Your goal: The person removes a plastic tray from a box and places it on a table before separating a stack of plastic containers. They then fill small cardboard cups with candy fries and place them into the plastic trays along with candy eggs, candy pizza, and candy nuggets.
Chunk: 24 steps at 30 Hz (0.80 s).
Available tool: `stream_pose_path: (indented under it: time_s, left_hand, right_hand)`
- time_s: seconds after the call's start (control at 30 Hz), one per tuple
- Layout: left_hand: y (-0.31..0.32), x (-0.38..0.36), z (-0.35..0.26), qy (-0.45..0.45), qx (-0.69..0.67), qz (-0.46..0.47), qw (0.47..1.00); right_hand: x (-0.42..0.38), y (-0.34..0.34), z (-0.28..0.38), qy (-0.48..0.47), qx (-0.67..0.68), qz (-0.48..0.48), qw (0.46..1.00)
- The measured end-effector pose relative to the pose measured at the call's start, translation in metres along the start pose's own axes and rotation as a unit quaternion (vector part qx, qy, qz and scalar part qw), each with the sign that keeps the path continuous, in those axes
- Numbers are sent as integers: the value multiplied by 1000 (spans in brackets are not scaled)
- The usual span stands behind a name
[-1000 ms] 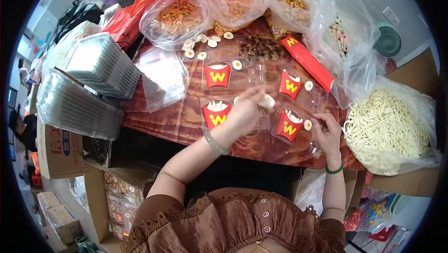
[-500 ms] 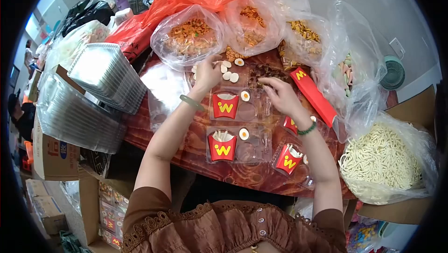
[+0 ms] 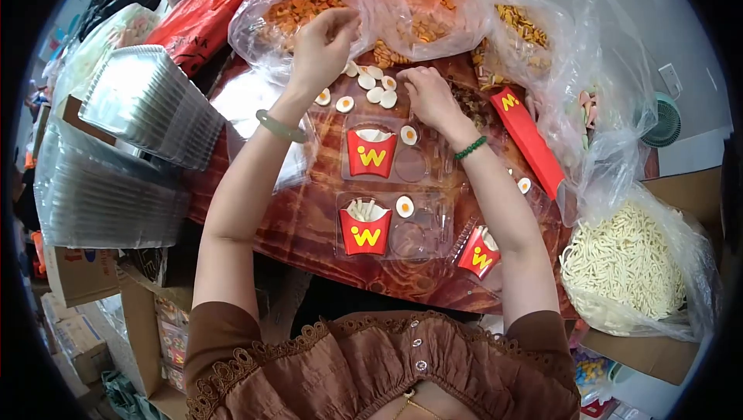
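My left hand (image 3: 323, 47) hovers at the near edge of a clear bag of orange pieces (image 3: 290, 13), fingers loosely curled and apart, nothing visible in them. My right hand (image 3: 433, 99) is open just right of a group of small white and egg-like pieces (image 3: 375, 96), fingers bent. Below the hands, a clear tray holds a red carton (image 3: 371, 152) with a yellow logo and an egg piece (image 3: 409, 135). Nearer me, another tray has a red carton (image 3: 364, 228) with pale sticks and an egg piece (image 3: 405, 206). A third carton (image 3: 479, 253) lies under my right forearm.
Stacked clear trays (image 3: 151, 106) stand at the left. A long red sleeve of cartons (image 3: 528, 141) lies right of my right hand. Bags of coloured pieces line the back, with a red bag (image 3: 193, 33). A bag of pale sticks (image 3: 627, 261) sits in a box at the right.
My left hand has moved up from the white pieces to the bag of orange pieces. My right hand has shifted left and up, toward the egg pieces. The camera view has tilted down slightly.
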State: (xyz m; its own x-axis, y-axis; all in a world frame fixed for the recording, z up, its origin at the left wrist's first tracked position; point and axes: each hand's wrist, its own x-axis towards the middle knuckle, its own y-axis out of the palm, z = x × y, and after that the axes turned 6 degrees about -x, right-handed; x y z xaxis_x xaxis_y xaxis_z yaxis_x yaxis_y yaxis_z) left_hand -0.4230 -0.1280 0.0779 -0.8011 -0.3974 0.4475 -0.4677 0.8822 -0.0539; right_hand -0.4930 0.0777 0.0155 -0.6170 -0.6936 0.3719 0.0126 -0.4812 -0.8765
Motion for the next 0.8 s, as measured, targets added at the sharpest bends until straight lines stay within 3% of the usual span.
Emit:
stream_pose_path:
  time_s: [0.03, 0.1, 0.2, 0.27, 0.33, 0.4, 0.43, 0.53, 0.57, 0.67, 0.8]
  left_hand:
    - [12, 12, 2, 0, -2, 2, 1000]
    - [37, 41, 0, 83, -43, 42, 995]
    - [79, 88, 16, 96, 51, 62, 992]
    - [100, 113, 21, 28, 154, 96, 983]
    - [124, 141, 50, 57, 169, 83, 980]
    - [146, 159, 62, -65, 317, 175, 930]
    - [158, 166, 71, -68, 312, 180, 930]
    - [184, 166, 85, -8, 448, 294, 844]
    - [183, 167, 74, -72, 459, 316, 827]
    - [170, 151, 49, -44, 399, 358, 843]
    - [190, 172, 103, -34, 455, 356, 816]
  right_hand:
    - [-4, -14, 5, 2, -2, 0, 1000]
    - [-17, -45, 14, -13, 61, 10, 998]
    - [-44, -87, 21, -42, 96, 3, 994]
    - [-64, -121, 34, 1, 133, 40, 990]
    - [-87, -139, 32, 28, 139, 65, 988]
    - [-110, -148, 24, -15, 118, 42, 992]
    - [-120, -154, 23, -8, 116, 46, 992]
    - [-149, -167, 22, 56, 121, 80, 988]
    - [-158, -168, 19, 72, 116, 77, 988]
    - [-177, -167, 12, 115, 124, 83, 982]
    - [-179, -161, 13, 120, 127, 92, 980]
